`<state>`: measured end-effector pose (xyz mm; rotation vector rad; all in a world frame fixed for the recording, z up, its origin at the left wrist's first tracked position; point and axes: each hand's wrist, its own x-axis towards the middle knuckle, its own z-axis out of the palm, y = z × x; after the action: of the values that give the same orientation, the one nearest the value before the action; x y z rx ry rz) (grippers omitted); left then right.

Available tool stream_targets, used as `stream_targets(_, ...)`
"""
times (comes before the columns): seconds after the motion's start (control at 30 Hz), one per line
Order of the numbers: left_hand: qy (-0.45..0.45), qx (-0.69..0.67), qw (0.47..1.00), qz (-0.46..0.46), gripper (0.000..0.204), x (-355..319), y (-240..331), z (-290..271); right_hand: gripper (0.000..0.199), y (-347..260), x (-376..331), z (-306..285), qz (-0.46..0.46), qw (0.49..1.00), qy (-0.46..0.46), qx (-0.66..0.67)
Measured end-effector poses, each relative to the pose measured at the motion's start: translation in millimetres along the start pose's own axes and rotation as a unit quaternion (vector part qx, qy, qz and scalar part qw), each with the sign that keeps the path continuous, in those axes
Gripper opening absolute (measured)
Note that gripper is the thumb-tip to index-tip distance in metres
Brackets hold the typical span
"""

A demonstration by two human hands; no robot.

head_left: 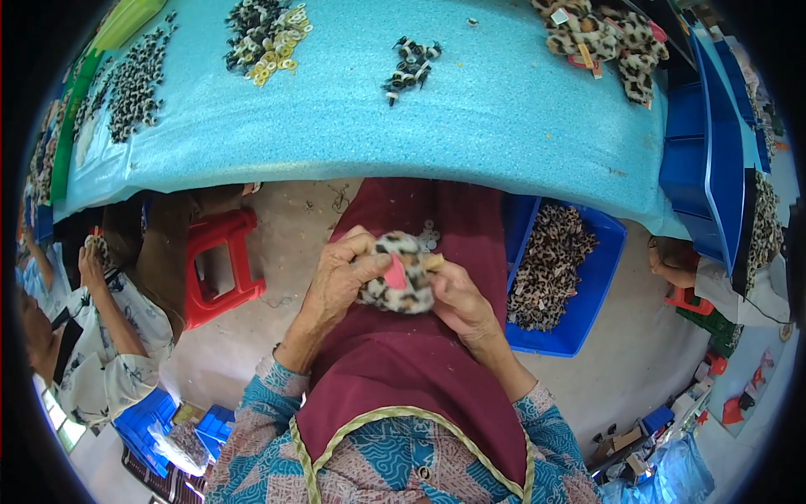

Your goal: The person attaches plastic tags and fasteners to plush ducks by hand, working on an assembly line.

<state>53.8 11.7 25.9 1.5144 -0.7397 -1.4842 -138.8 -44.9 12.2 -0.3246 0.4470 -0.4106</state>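
Observation:
Above my lap, a small leopard-print plush piece [405,299] with a pink patch [395,274] is in my hands. My left hand [340,273] grips its left side, the thumb lying beside the pink patch. On the right side, my right hand [460,304] is closed, its fingers pinching at the plush edge. A small tan tab [433,262] sticks out just above those fingers; whether they hold it I cannot tell. Several pale round discs [429,235] lie on the maroon apron [395,361] just beyond the plush.
A blue table [353,134] carries black-and-white small parts [411,67], yellowish rings [281,55] and leopard plush pieces [596,42]. A blue bin [579,315] of plush pieces stands at my right. At left are a red stool [225,269] and a seated person [109,336]; another person's arm shows at right.

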Motion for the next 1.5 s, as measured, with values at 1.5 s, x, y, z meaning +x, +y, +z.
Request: stream_targets(1.5,0.165,0.027,0.985,0.04,0.019,-31,-34,46,0.024,34,19,22,-0.168,0.773,0.239,-0.563)
